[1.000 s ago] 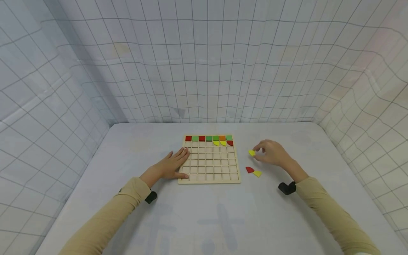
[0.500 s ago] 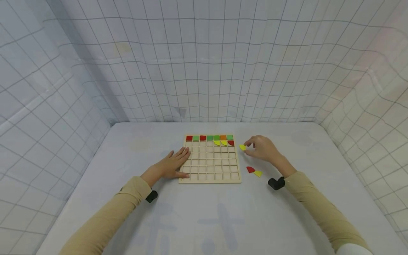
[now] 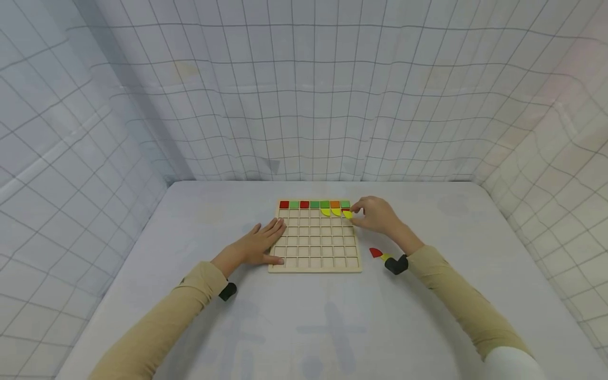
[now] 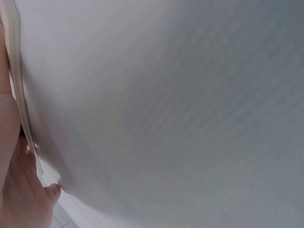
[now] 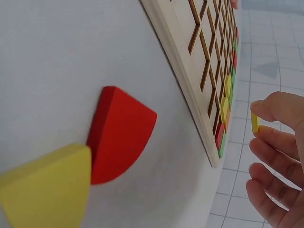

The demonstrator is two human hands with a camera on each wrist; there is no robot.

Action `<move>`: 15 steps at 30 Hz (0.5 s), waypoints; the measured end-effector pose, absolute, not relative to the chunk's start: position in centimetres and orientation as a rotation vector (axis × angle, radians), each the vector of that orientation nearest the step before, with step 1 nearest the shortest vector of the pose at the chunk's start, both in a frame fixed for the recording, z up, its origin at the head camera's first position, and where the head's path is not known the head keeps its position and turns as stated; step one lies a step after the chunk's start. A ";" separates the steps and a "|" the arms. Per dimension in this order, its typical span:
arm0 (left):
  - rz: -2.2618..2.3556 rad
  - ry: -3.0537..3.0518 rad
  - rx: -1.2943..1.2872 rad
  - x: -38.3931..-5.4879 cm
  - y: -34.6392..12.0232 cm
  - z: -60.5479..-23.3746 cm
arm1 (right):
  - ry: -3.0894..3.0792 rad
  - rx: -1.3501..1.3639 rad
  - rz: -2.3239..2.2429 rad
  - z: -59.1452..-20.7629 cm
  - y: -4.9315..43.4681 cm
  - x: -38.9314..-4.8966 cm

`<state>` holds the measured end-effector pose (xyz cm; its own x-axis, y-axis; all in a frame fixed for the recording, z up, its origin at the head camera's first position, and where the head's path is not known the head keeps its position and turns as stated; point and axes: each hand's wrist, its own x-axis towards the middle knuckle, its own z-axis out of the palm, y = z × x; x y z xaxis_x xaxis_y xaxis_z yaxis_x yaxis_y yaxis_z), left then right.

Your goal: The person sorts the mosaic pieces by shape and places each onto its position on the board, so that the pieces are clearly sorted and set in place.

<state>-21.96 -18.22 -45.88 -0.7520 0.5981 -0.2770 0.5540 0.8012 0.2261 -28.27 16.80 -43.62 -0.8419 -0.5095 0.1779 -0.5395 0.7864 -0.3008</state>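
Observation:
A wooden grid board lies on the table, its far row filled with red, green and orange square pieces. In the second row sit two yellow quarter-circle pieces and a red one at the right end. My left hand rests with straight fingers on the board's left edge. Thumb and forefinger of my right hand pinch a yellow quarter-circle piece by the board's far right corner; in the head view it partly covers the red piece there.
A loose red quarter-circle piece and a yellow one lie touching on the table to the right of the board, below my right wrist. White gridded curtains stand behind and at both sides of the table.
My right hand has moved left and away from me, carrying the yellow quarter-circle piece from the bare table to the board's far right corner. The left hand stays on the board.

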 end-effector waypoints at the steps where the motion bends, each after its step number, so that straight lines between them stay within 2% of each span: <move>1: 0.180 2.655 0.878 -22.0 -18.2 -45.9 | -2.884 0.852 0.528 -43.6 16.6 -28.4; 15: 0.173 2.661 0.887 -22.2 -18.2 -46.1 | -2.878 0.880 0.531 -44.0 13.8 -29.7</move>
<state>-22.17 -18.25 -46.09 -0.7517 0.6015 -0.2705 0.5615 0.7988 0.2161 -29.75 13.83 -43.99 -0.8309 -0.5264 0.1804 -0.5561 0.7742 -0.3022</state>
